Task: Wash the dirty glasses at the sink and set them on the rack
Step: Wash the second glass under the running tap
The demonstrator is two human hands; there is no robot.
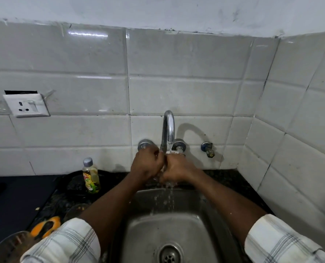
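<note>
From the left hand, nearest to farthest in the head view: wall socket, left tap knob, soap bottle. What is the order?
1. Left tap knob, just above the left hand.
2. Soap bottle, lower and to its left.
3. Wall socket, far left and higher up.

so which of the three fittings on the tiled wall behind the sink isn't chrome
The small tap on the far right, with a blue handle and brass spout. The left valve and right valve beside the curved steel faucet are chrome.

Dark counter (224, 179): soap btl (91, 177), orange obj (46, 225).
</note>
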